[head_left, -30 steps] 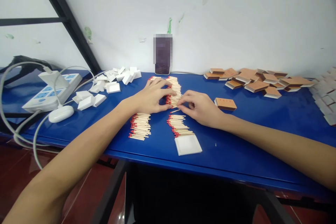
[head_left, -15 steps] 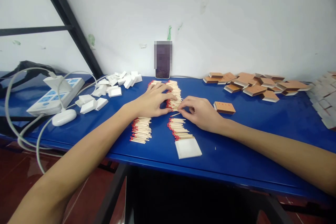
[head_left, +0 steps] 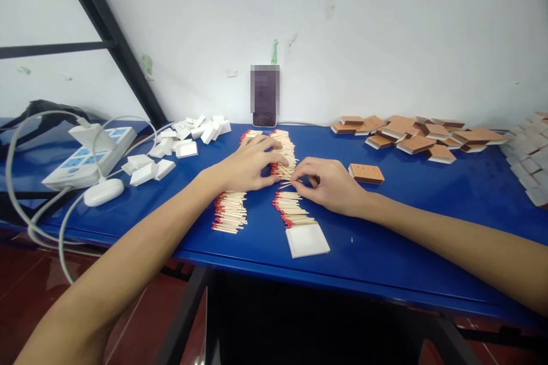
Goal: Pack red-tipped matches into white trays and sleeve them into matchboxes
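Right hand slightly nearer than half second ago, fingers pinched narrow on loose match, on worktop between far and near stretches of right match row; left hand unmoved, fingers wide; matches handled piecemeal

head view | above — facing forward, down | blue desk near, wall beyond | right edge perhaps blurred

Bright, fairly even light from a source out of view washes the plain white wall. The glossy blue surface carries a soft sheen; underneath is nearly black. Wide-angle distortion stretches the edges, softening stacked white rectangular boxes at far right. Coarse pixels cover most of the upright dark phone.
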Available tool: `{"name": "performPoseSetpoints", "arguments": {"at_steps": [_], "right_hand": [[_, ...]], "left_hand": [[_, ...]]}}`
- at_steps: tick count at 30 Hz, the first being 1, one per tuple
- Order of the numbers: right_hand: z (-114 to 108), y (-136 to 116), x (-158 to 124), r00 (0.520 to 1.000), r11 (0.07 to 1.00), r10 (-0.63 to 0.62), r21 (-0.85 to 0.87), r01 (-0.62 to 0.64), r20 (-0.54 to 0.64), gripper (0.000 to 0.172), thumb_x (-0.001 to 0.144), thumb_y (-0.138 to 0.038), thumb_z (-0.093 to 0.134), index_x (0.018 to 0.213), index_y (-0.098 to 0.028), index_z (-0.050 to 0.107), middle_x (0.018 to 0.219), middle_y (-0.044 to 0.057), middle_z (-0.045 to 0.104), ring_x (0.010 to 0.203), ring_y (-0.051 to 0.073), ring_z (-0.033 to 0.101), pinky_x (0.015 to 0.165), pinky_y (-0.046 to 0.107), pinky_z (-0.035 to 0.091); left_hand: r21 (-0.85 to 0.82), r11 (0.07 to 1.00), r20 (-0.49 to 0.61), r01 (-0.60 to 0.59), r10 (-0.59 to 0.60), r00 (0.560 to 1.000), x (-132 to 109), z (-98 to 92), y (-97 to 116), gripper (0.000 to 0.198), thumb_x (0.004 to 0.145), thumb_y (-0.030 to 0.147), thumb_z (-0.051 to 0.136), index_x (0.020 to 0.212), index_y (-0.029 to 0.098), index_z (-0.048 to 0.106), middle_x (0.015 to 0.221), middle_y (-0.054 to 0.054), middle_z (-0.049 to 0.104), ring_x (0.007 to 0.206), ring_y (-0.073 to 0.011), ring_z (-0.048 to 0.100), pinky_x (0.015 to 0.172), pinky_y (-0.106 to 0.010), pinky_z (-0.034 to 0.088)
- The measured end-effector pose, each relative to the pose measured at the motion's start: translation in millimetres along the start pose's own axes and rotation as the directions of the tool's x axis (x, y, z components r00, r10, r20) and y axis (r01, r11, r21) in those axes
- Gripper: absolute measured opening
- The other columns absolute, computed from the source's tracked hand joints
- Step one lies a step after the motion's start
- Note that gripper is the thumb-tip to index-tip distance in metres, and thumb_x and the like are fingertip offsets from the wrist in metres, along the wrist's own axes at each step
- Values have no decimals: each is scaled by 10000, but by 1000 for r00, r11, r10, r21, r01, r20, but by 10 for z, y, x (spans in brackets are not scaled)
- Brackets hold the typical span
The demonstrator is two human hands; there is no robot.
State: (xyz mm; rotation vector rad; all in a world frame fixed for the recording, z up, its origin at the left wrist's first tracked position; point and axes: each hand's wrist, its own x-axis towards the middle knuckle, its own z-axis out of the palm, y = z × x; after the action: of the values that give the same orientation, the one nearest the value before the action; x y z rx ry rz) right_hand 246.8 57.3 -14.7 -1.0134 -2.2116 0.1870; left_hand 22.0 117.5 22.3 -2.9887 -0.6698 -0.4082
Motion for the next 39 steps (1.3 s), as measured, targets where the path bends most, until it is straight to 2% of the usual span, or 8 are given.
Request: {"name": "performPoseSetpoints", "arguments": {"at_steps": [9,17,25,33,36,39], "right_hand": [[-10,-30,-5,1000,1000,2,12,-2,-18,122,847,-171,587,821,-186,704,816,28,683,575,105,500,592,266,406],[-3,-16,-9,998,999,43,-32,-45,-37,68,757,-146,631,742,-172,692,749,12,665,561,101,500,579,257,394],[-17,-40,-24,996,996,85,-23,-86,-20,65,741,-162,634,723,-189,692,735,5,681,565,112,525,573,260,393],[-18,-26,-26,999,999,42,-18,-43,-35,69,756,-158,630,744,-174,697,730,10,668,558,104,508,575,260,400],[-19,-20,-27,998,998,52,-30,-53,-39,62,746,-148,638,730,-180,689,731,8,670,557,104,512,570,260,400],[-18,-25,-29,1000,1000,-12,10,12,-28,78,765,-137,625,734,-184,679,749,10,682,555,101,513,572,256,417]], "left_hand": [[-16,999,-28,-31,30,999,10,-9,32,243,950,342,560,1148,271,682,1330,-93,523,1286,-287,427,1103,-494,313],[-8,1000,-43,-27,27,999,30,11,4,194,964,313,564,1038,233,725,1301,-102,555,1262,-295,459,1071,-492,331],[-29,998,-65,-56,54,996,26,9,-2,156,940,258,596,1013,233,731,1295,-97,559,1254,-287,469,1076,-479,338],[-32,997,-77,-72,69,995,36,-4,11,151,934,245,581,908,216,727,1269,-91,568,1236,-284,469,1063,-475,343],[-29,998,-96,-47,44,994,39,-17,15,111,906,230,603,869,199,703,1253,-84,582,1218,-281,478,1028,-457,362],[-15,1000,-103,-1,0,995,40,-20,15,121,909,250,599,850,198,692,1239,-77,597,1211,-287,484,999,-463,365]]}}
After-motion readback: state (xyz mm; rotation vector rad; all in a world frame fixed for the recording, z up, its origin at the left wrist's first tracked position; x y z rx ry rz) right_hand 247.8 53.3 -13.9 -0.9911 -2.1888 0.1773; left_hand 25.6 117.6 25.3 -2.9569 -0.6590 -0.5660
